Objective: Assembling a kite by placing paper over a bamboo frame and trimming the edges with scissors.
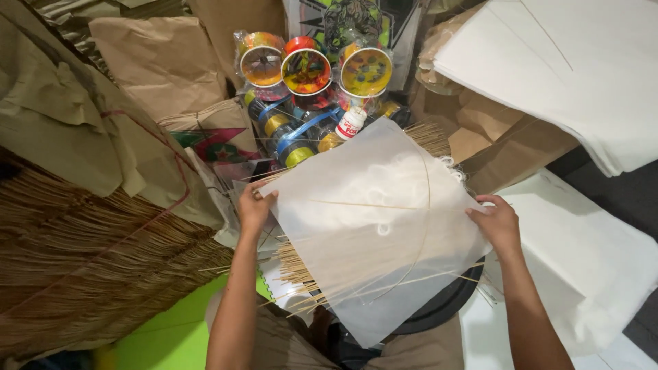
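Bundles of thin bamboo sticks (82, 274) fill the nine o'clock side, under crumpled brown paper (103, 103). Stacks of white paper sheets (569, 62) lie from one to four o'clock. At centre, a white tissue-paper kite (370, 226) with a straight spine and a bowed cross-stick is held flat over more sticks. It looks very light, flimsy and easily torn, so the edges near the stick ends seem the safest hold. Left hand (255, 209) pinches its nine o'clock corner; right hand (497, 223) grips the three o'clock corner. Colourful thread spools (306, 72) and a small glue bottle (351, 125) sit at twelve o'clock.
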